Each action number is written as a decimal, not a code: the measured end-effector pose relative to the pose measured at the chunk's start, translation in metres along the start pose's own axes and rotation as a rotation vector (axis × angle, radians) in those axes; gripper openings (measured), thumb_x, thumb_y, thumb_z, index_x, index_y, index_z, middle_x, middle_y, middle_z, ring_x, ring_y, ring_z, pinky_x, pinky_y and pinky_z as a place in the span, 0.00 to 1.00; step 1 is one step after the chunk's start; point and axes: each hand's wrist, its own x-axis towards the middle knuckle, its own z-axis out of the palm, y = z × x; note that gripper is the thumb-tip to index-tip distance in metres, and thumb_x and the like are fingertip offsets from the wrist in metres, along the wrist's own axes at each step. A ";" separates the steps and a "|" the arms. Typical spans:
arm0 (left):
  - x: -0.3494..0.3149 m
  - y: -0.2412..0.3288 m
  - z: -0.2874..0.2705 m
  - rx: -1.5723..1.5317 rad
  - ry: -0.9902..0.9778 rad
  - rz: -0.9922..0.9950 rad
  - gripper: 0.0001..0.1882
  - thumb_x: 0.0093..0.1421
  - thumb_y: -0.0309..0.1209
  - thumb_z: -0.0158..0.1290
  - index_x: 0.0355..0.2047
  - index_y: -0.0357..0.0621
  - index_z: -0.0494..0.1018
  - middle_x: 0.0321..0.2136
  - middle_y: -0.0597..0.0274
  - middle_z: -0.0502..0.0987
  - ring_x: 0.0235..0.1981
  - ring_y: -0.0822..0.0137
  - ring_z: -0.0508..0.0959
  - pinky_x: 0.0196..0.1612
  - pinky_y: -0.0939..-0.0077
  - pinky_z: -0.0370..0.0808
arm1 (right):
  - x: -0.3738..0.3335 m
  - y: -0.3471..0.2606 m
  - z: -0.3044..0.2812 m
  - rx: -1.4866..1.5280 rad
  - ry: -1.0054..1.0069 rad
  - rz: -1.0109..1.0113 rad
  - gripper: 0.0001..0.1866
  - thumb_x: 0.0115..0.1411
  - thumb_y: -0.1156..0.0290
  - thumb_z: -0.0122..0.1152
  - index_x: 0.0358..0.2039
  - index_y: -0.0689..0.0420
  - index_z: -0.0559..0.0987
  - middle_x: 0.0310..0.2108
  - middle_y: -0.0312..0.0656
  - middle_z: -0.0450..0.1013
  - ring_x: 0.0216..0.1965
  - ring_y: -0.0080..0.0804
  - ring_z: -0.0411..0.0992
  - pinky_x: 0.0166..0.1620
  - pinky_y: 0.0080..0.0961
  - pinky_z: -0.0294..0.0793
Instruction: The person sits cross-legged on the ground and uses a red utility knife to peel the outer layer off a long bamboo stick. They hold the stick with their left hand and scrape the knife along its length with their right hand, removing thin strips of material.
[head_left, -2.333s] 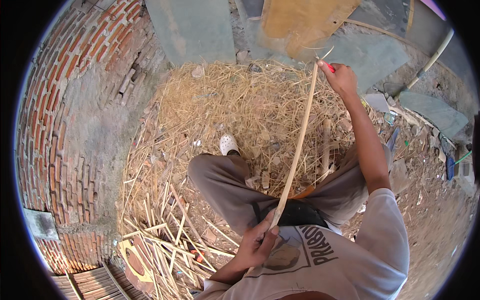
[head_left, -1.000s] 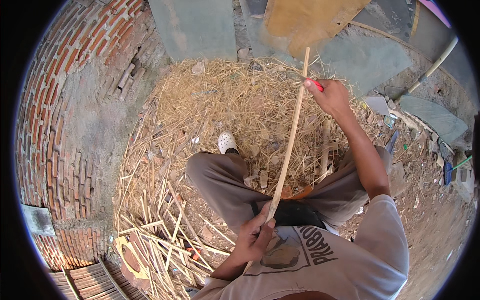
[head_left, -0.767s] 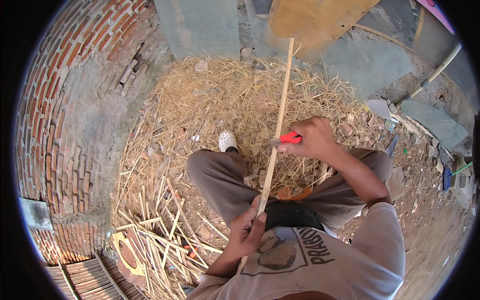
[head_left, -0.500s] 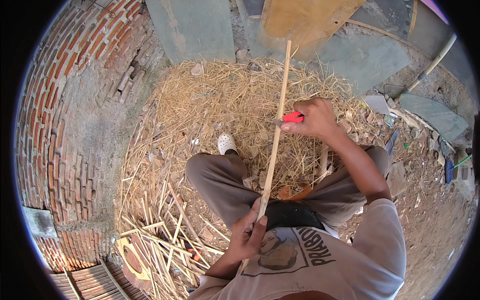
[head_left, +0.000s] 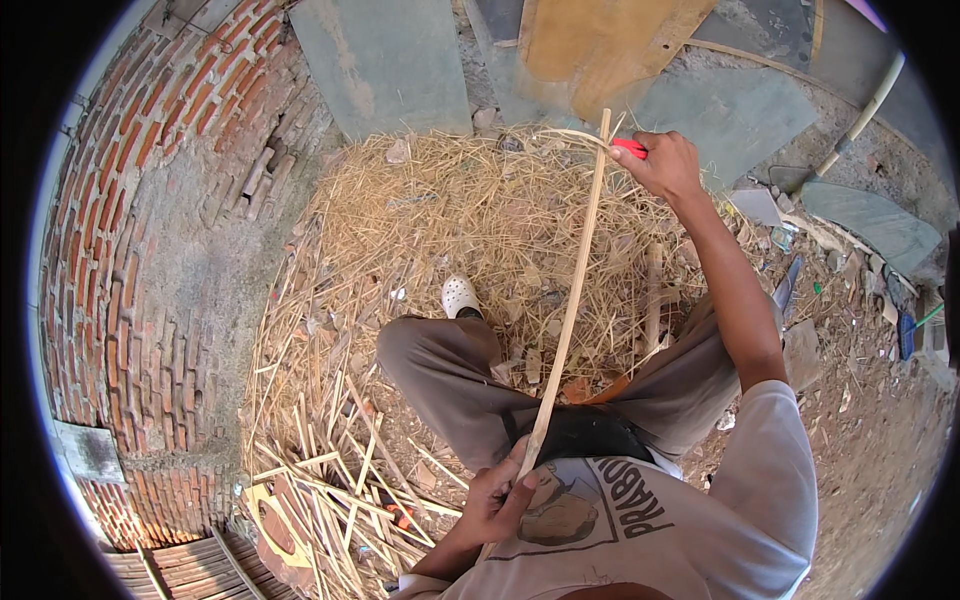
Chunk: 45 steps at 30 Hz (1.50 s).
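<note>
A long pale strip of split bamboo (head_left: 574, 305) slants up from my lap, its far end above the straw. My left hand (head_left: 500, 503) is closed round its near end, against my shirt. Near the far end, my right hand (head_left: 668, 164) grips a red-handled knife (head_left: 630, 148), its blade at the strip's edge and largely hidden. A thin curled shaving (head_left: 568, 132) arches out to the left from where the knife meets the strip.
Straw-like shavings (head_left: 440, 210) cover the ground before me. A heap of cut strips (head_left: 340, 480) lies at lower left, with an orange-and-black object (head_left: 402, 516) among them. A brick wall (head_left: 130, 330) stands left. Flat grey sheets (head_left: 390, 70) lean at the back.
My right hand has pushed the knife away from me along the strip towards its far end, and a longer shaving has curled off. The left hand keeps its hold near my lap.
</note>
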 end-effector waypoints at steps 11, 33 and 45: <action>0.000 -0.003 -0.006 -0.061 0.134 0.070 0.24 0.68 0.25 0.41 0.65 0.41 0.58 0.13 0.76 0.62 0.14 0.85 0.61 0.19 0.87 0.60 | -0.031 -0.034 -0.015 0.205 -0.116 0.109 0.42 0.54 0.26 0.45 0.17 0.58 0.78 0.14 0.45 0.71 0.22 0.44 0.74 0.30 0.41 0.71; 0.054 0.012 0.005 0.197 0.200 0.168 0.22 0.64 0.20 0.46 0.60 0.32 0.64 0.20 0.74 0.64 0.22 0.84 0.60 0.26 0.89 0.59 | -0.090 -0.085 -0.008 0.139 -0.094 -0.322 0.37 0.49 0.28 0.55 0.14 0.55 0.76 0.08 0.42 0.67 0.12 0.41 0.69 0.19 0.37 0.67; 0.062 0.019 0.001 0.483 0.271 0.226 0.25 0.60 0.19 0.49 0.60 0.36 0.64 0.20 0.48 0.74 0.17 0.72 0.72 0.24 0.77 0.70 | -0.117 -0.098 0.000 0.215 -0.141 -0.558 0.36 0.41 0.29 0.63 0.10 0.55 0.72 0.08 0.38 0.64 0.11 0.39 0.66 0.19 0.33 0.65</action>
